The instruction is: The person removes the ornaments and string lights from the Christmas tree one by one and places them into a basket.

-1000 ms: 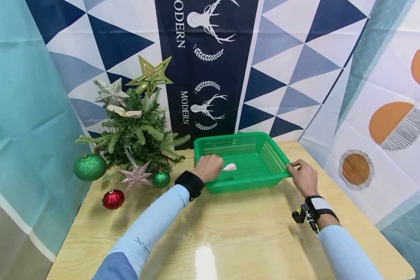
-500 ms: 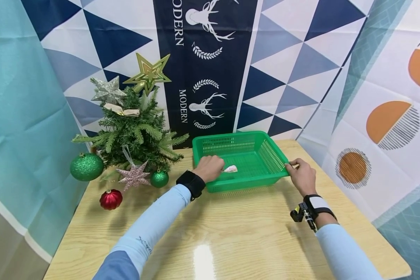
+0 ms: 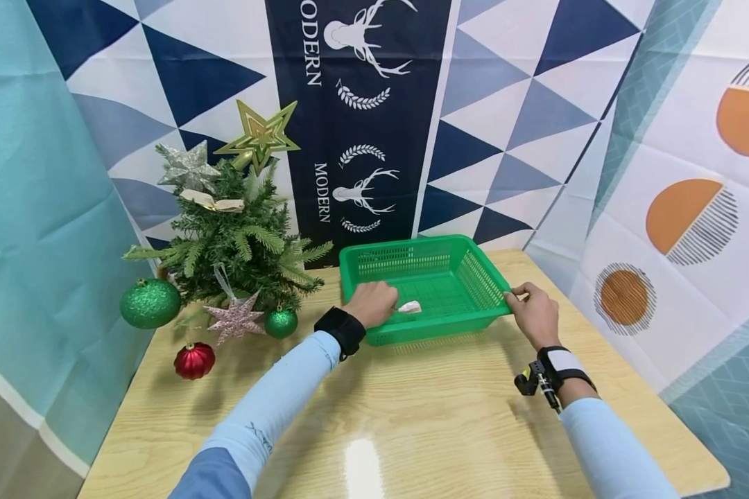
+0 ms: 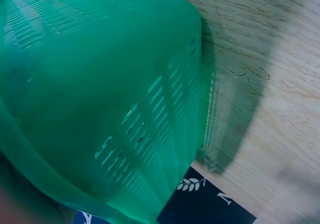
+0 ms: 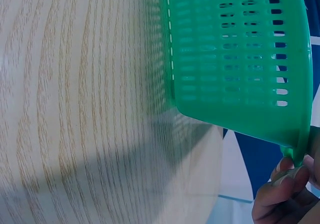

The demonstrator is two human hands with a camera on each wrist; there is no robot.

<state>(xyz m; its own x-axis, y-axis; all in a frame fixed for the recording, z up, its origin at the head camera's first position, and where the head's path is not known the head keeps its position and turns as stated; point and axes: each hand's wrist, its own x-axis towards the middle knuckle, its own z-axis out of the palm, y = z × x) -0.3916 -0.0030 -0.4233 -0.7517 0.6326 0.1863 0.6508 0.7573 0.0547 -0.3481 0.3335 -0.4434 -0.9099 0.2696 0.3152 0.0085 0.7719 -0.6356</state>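
Observation:
A green plastic basket [image 3: 437,328] with slotted walls stands on the wooden table at the back. My left hand [image 3: 372,303] grips its left side, knuckles up and fingers curled over the rim; the fingertips are hidden. At the opposite side my right hand [image 3: 535,315] pinches the rim near the front right corner. In the right wrist view, the curled fingers [image 5: 280,191] are right at the rim's corner. The left wrist view is filled by the basket's wall [image 4: 100,84]. Beside the left hand, a small white and pink piece [image 3: 410,306] shows against the basket's inside.
Left of the basket stands a small Christmas tree [image 3: 237,229] with a gold star [image 3: 259,135], a silver star [image 3: 189,166], a pink star [image 3: 234,318], green balls and a red ornament [image 3: 194,360]. Patterned cloth [image 3: 374,104] hangs close behind the basket.
The head view has shifted slightly, so the whole scene sits a little further left. Both hands keep their hold on the basket, which stays in the same place.

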